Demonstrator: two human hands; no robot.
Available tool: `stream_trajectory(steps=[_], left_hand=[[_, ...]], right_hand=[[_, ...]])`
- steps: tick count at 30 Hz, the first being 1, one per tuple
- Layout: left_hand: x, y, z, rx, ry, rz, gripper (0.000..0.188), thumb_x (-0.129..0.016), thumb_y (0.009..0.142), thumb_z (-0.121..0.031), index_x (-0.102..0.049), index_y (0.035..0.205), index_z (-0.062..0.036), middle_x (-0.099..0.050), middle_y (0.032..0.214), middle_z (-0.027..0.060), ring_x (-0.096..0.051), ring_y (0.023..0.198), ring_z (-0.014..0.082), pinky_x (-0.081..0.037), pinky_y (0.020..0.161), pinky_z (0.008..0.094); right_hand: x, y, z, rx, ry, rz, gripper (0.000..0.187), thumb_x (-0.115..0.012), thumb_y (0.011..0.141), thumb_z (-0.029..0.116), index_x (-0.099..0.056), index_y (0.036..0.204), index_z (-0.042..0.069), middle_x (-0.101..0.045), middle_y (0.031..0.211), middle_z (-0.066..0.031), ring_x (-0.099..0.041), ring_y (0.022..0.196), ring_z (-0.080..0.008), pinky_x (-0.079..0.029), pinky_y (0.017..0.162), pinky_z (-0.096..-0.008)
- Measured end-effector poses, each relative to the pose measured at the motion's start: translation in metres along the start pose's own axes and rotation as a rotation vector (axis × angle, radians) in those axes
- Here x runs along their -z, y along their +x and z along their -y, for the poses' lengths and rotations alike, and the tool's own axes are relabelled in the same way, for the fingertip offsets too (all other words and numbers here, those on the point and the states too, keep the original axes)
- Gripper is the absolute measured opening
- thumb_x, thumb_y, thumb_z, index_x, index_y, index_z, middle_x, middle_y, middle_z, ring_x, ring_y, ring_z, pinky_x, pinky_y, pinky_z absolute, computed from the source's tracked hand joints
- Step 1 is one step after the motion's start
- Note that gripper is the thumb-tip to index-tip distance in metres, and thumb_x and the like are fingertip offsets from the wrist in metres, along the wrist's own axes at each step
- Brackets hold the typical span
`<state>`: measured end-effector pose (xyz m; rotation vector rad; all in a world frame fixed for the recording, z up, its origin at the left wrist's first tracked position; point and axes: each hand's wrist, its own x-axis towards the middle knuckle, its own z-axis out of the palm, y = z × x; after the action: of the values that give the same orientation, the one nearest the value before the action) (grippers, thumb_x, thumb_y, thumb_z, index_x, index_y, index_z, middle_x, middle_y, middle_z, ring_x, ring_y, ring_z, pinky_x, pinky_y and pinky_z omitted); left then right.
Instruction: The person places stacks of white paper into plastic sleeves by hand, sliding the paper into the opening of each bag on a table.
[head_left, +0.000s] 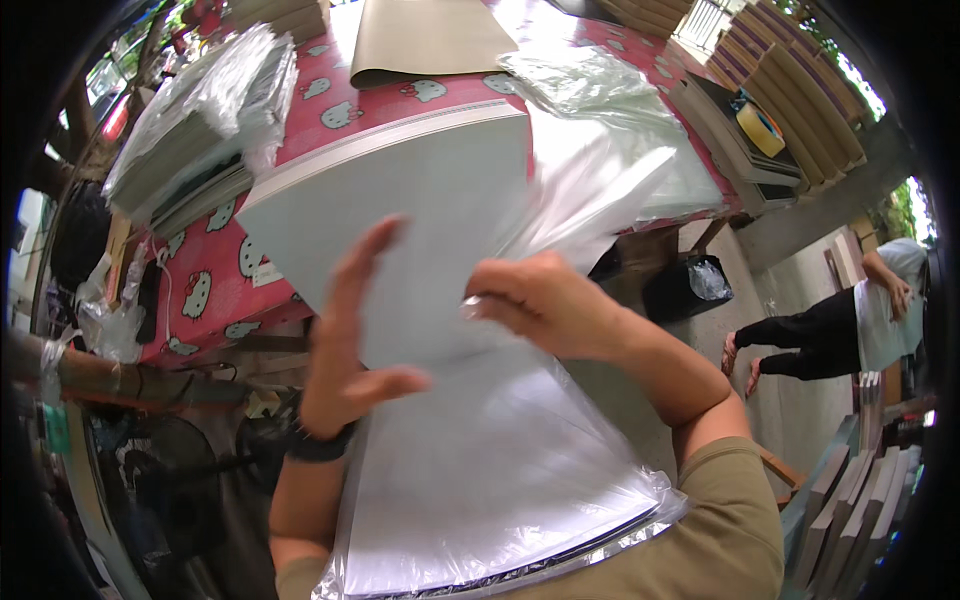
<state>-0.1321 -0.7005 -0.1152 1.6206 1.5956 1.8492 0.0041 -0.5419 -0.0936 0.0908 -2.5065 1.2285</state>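
A flat white stack (pixel 510 470) inside a clear plastic bag (pixel 640 500) leans against my torso. My right hand (pixel 545 300) is closed around a bunched part of the clear plastic, whose loose end flares up to the right, blurred. Over the left side of the white surface, my left hand (pixel 355 340) is open, with thumb and fingers apart and smeared by motion. Beyond both hands, a thick pale stack of sheets or boards (pixel 420 170) lies at the table's near edge. Where it meets the bagged stack is hidden by my hands.
The table has a pink patterned cover (pixel 310 110). On it are plastic-wrapped stacks (pixel 200 140), a brown sheet (pixel 430 45) and loose clear bags (pixel 630 130). To the right are a yellow tape roll (pixel 760 130), a black bin (pixel 688 292) and another person (pixel 890 300).
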Motion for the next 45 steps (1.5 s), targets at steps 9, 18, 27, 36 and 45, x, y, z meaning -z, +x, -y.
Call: stream_trajectory(steps=[9,18,27,36,45], left_hand=[[-0.023,0.011,0.014,0.65,-0.379,0.043,0.019,-0.059,0.08,-0.014,-0.058,0.091,0.0013,-0.057,0.078,-0.0021,-0.049,0.066,0.0032,-0.04,0.058,0.0173],[-0.033,0.005,0.019,0.583,-0.76,-0.081,0.02,-0.061,0.078,-0.01,-0.055,0.095,-0.001,-0.056,0.081,0.0001,-0.053,0.076,0.007,-0.042,0.066,0.0211],[-0.036,0.012,0.01,0.758,-0.736,-0.245,0.026,-0.058,0.081,-0.018,-0.053,0.1,-0.0007,-0.057,0.086,0.0018,-0.055,0.077,0.0096,-0.044,0.067,0.0227],[-0.039,0.014,0.01,0.638,-0.806,-0.164,0.024,-0.056,0.082,-0.024,-0.056,0.092,-0.0022,-0.058,0.085,0.0023,-0.054,0.074,0.0082,-0.044,0.066,0.0228],[-0.04,0.009,0.015,0.646,-0.845,-0.27,0.021,-0.055,0.083,-0.021,-0.056,0.092,-0.0029,-0.057,0.081,0.0012,-0.053,0.072,0.0072,-0.043,0.064,0.0219]], right_hand=[[-0.003,0.013,-0.016,-0.231,0.47,-0.241,0.02,-0.058,0.081,0.02,-0.056,0.074,0.001,-0.05,0.059,0.0018,-0.043,0.055,-0.0037,-0.038,0.049,-0.0208],[-0.022,0.008,-0.027,-0.149,0.572,-0.366,0.016,-0.059,0.08,0.014,-0.056,0.077,-0.001,-0.051,0.065,0.0015,-0.046,0.062,-0.0048,-0.039,0.057,-0.0192],[-0.03,0.007,-0.02,-0.256,0.138,-0.423,0.014,-0.059,0.078,0.011,-0.055,0.074,-0.002,-0.051,0.058,-0.0047,-0.046,0.055,-0.0075,-0.039,0.05,-0.024],[-0.03,0.006,-0.027,-0.204,0.411,-0.459,0.021,-0.061,0.078,0.016,-0.053,0.067,0.0,-0.05,0.057,-0.0003,-0.042,0.056,-0.0044,-0.036,0.05,-0.021],[-0.034,-0.001,-0.029,-0.165,0.573,-0.366,0.014,-0.059,0.08,0.011,-0.053,0.072,0.001,-0.049,0.069,0.0019,-0.042,0.061,-0.0035,-0.034,0.055,-0.0173]])
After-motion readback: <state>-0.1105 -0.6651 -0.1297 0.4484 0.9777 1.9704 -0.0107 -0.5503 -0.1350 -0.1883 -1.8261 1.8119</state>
